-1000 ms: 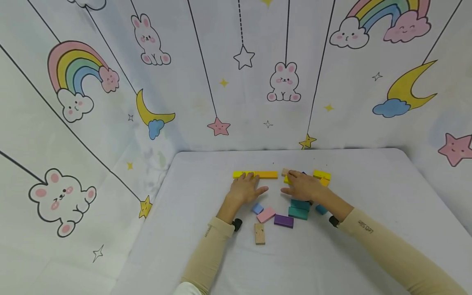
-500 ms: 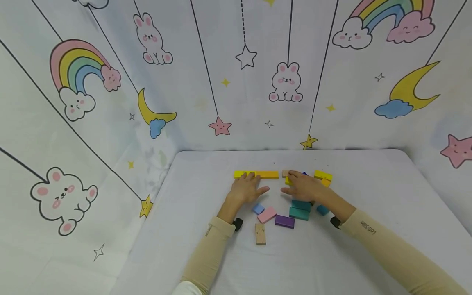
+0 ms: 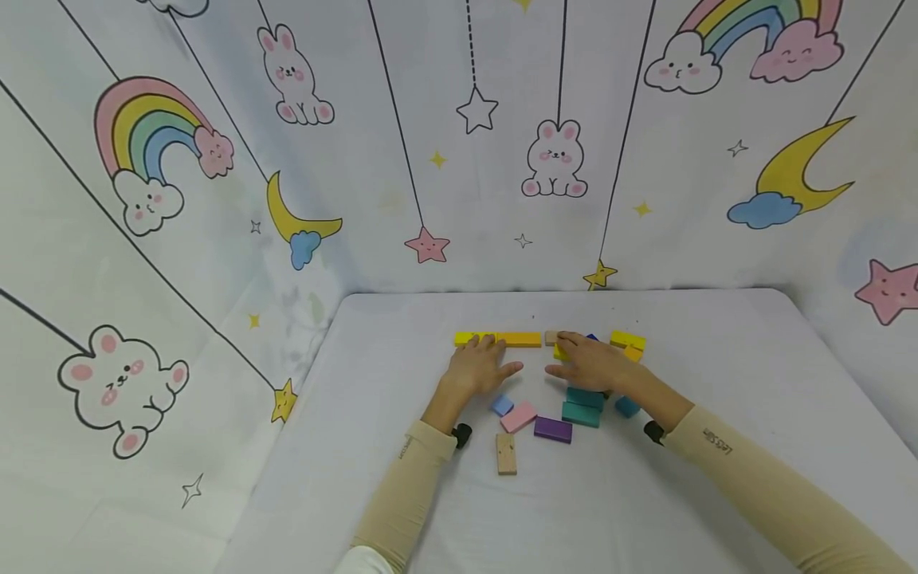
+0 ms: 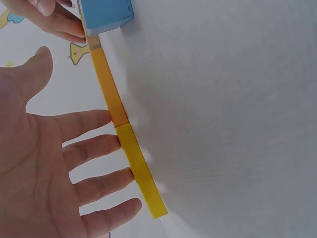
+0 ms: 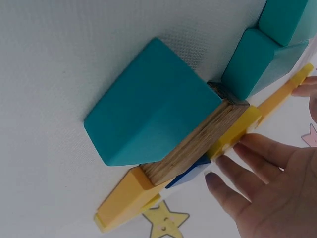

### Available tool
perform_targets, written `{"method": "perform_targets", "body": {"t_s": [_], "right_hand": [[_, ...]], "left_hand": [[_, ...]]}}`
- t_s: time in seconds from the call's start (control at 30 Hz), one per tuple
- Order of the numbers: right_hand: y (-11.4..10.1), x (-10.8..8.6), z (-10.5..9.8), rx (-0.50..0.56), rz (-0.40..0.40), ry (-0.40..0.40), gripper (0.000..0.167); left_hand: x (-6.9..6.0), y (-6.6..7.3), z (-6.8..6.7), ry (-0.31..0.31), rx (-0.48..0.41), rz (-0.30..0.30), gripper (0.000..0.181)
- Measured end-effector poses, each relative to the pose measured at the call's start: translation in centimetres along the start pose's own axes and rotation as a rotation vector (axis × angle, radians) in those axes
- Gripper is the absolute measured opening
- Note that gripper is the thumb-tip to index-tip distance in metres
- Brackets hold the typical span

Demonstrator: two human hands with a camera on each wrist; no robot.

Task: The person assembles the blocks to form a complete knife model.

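Observation:
My left hand (image 3: 475,371) spreads its fingers, several tips touching the near side of a row made of a yellow block (image 4: 142,171) and an orange block (image 4: 110,87). The thumb points right, holding nothing. My right hand (image 3: 595,367) has extended fingers at another yellow block (image 5: 235,131), and a fingertip is close to a dark blue block (image 5: 189,172). Partly behind that hand in the head view, a natural wood block (image 3: 551,338) lies just right of the orange one, a small gap between them.
Nearer on the white table (image 3: 330,478) lie a light blue block (image 3: 502,405), a pink block (image 3: 519,417), a purple block (image 3: 553,430), a wooden block (image 3: 506,454) and teal blocks (image 3: 581,414). Yellow blocks (image 3: 627,340) sit right of my right hand.
The natural wood block has shifted slightly left, narrowing its gap to the orange block. My right hand has edged left a little; my left hand looks still.

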State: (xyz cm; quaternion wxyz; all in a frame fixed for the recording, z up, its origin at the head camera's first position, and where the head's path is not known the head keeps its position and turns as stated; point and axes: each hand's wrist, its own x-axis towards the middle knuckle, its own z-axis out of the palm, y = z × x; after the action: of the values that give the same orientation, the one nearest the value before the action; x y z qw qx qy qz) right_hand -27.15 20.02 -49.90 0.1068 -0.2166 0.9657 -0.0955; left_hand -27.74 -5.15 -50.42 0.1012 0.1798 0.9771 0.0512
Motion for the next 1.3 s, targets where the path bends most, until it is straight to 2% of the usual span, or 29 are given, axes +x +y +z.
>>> {"method": "perform_targets", "body": {"t_s": [1.0,1.3], "right_hand": [[0.53,0.13,0.55,0.031,-0.075,0.031,0.074],[0.15,-0.48,0.36,0.029,-0.132,0.104,0.071]], "left_hand": [[0.08,-0.04,-0.18,0.007,0.010,0.017,0.075],[0.22,-0.11,-0.03,0.007,0.043,0.011,0.075]]}}
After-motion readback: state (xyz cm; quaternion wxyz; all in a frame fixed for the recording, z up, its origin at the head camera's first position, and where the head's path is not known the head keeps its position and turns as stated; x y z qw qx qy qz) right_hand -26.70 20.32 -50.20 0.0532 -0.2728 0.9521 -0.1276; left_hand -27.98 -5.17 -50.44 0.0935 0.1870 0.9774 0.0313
